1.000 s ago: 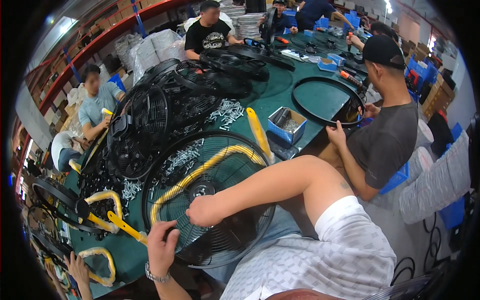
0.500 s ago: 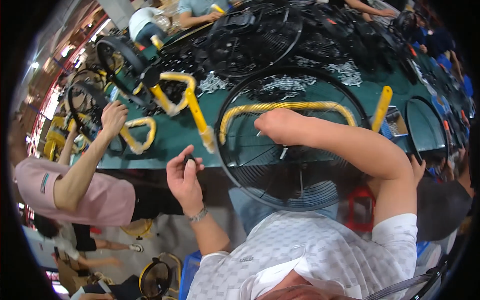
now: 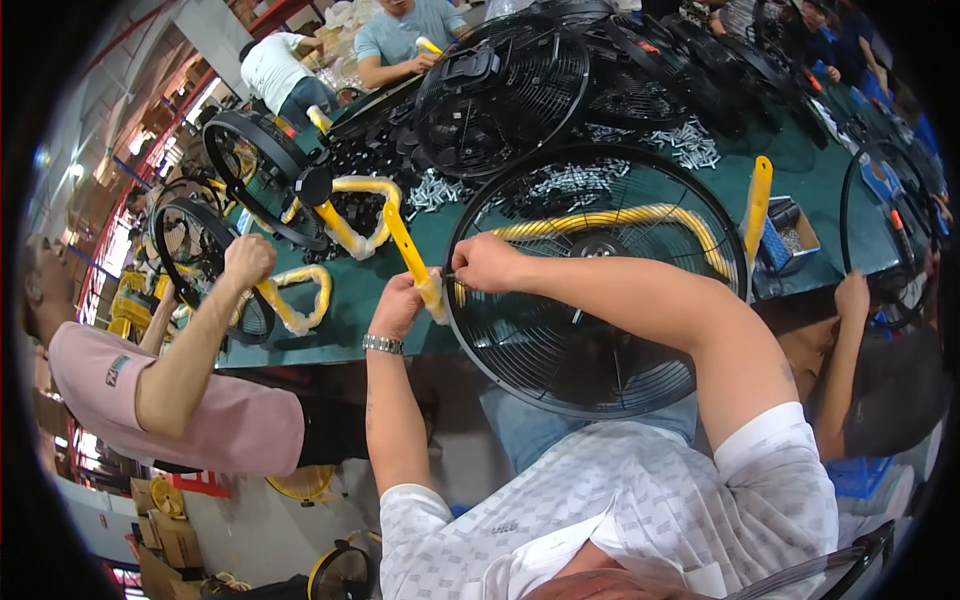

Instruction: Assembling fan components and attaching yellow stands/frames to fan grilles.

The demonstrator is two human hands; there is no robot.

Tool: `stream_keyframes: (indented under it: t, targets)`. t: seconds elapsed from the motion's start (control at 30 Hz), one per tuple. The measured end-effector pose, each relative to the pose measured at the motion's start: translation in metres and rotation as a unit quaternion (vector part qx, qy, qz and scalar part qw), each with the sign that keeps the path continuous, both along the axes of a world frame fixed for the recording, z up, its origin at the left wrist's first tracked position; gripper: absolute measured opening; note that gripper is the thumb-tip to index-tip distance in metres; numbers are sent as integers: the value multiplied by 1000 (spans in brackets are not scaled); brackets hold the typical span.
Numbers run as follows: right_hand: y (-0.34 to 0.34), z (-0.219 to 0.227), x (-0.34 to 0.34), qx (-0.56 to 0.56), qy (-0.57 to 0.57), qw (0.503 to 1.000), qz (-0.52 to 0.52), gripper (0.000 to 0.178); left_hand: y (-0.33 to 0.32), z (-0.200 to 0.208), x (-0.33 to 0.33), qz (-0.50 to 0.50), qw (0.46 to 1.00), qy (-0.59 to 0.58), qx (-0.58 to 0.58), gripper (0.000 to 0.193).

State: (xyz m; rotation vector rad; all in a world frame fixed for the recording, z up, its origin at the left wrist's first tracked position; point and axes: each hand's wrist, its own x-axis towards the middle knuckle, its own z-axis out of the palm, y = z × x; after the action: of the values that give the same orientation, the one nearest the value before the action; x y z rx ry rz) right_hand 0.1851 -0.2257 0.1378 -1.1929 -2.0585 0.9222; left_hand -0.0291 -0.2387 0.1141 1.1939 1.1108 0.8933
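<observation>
A large round black fan guard (image 3: 600, 395) leans over the table's near edge toward my body. Behind its wires runs a yellow tube stand (image 3: 620, 214), whose flat left arm (image 3: 401, 237) stands beside the rim. My left hand (image 3: 398, 305) is closed at the plastic-wrapped lower end of that arm. A small black knob showed in it a moment earlier; the fingers and the arm hide it now. My right hand (image 3: 485, 263) reaches across the guard and pinches a small bolt at the left rim, its tip pointing toward the arm. The bolt is barely visible.
Loose silver bolts (image 3: 690, 145) and black parts lie heaped on the green table (image 3: 385, 325). More fan guards (image 3: 500, 110) stand at the back. A blue box (image 3: 790, 240) sits at right. A co-worker in pink (image 3: 180, 395) works close at left; another's arm (image 3: 848, 340) is at right.
My left hand has gone up and forward to the yellow arm, its fingers closing. My right hand has moved left to the guard's rim. The view has shifted slightly.
</observation>
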Motion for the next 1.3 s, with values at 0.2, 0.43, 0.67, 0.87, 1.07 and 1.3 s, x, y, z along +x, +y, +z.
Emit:
stream_keyframes:
  t: [0.2, 0.43, 0.67, 0.87, 1.07, 1.3]
  targets:
    - [1, -14, -5, 29, 50, 998, -34, 14, 5, -5, 0, -32, 999, -33, -9, 29]
    - [16, -18, -14, 69, 45, 989, -125, 16, 32, -17, 15, 12, 984, 98, 149, 31]
    - [26, -16, -4, 94, -18, 995, -42, 22, 28, -20, 19, 64, 982, 101, 144, 28]
    - [34, -6, 26, 197, -183, 963, 27, 46, 24, -26, 17, 102, 992, -13, 75, 20]
    - [44, 1, 24, 297, -259, 914, 95, 44, 28, -30, 10, 88, 993, -18, 78, 19]
    - [50, -1, 16, 299, -255, 915, 98, 35, 32, -30, 12, 74, 994, -76, 26, 23]
